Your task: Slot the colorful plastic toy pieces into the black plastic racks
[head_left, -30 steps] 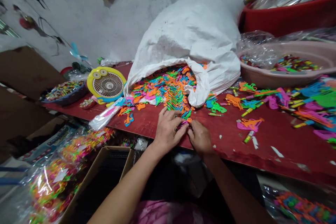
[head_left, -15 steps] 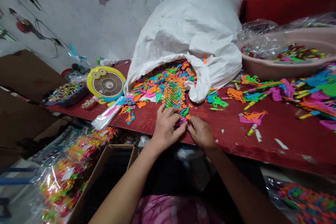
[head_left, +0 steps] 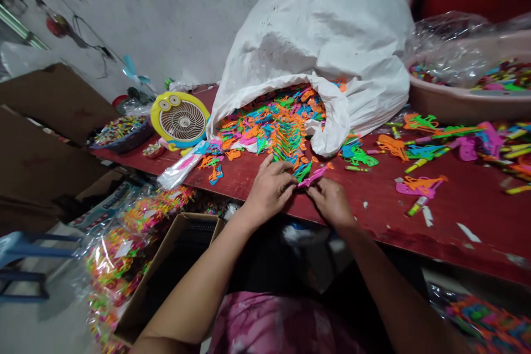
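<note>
A slim pink plastic toy piece (head_left: 313, 176), partly hidden by fingers, is held at the table's front edge. My left hand (head_left: 271, 185) pinches its left end, the fingers bent. My right hand (head_left: 332, 202) is closed at its lower side, thumb and forefinger against it. Just beyond my left hand, a row of overlapping green, orange and blue toy pieces (head_left: 286, 141) runs up to the open mouth of a big white sack (head_left: 319, 27). More loose pieces of the same bright colours (head_left: 240, 133) spill from that mouth.
Left of the sack stand a yellow fan (head_left: 182, 120) and a bowl of small parts (head_left: 124, 144). On the right are a pink basin (head_left: 464, 102) and scattered toy guns (head_left: 421, 185). Below the red table (head_left: 373, 232) are a cardboard box (head_left: 136, 298) and bagged toys (head_left: 112, 254).
The pink toy piece now shows clearly between my hands, angled up to the right. My right hand has shifted slightly away from my left. The whole view has turned a little left.
</note>
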`<state>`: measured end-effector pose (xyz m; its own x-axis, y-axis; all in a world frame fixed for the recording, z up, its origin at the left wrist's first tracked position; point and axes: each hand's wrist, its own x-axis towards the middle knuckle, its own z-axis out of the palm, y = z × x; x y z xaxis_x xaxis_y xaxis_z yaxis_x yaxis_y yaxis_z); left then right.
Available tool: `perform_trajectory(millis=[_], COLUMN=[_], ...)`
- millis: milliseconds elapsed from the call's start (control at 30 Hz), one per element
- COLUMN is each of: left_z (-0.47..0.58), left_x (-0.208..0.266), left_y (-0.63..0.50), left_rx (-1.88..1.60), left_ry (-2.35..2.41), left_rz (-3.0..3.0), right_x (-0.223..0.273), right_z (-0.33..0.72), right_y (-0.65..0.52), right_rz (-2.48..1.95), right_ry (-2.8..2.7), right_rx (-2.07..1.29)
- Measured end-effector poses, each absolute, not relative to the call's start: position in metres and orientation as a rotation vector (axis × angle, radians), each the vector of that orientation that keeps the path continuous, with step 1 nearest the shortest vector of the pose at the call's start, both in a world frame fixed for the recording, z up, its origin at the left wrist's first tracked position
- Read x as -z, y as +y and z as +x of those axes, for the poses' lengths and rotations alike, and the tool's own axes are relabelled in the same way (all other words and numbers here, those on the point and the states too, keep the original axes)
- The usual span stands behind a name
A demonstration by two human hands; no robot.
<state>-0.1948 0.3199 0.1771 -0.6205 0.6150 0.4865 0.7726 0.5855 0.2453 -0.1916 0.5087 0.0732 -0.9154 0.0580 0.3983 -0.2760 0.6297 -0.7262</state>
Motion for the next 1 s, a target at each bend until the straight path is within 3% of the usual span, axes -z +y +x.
perform_trajectory(millis=[1000], left_z=[-0.2009], left_x=[-0.1689], left_y=[0.3160], left_rx=[0.682], left_ry=[-2.405], left_rz=[-1.161], right_x=[-0.0798], right_z=[-0.1850], right_y=[0.5013], right_rz=[0.163], right_ry=[-2.431], right_rx=[-1.226])
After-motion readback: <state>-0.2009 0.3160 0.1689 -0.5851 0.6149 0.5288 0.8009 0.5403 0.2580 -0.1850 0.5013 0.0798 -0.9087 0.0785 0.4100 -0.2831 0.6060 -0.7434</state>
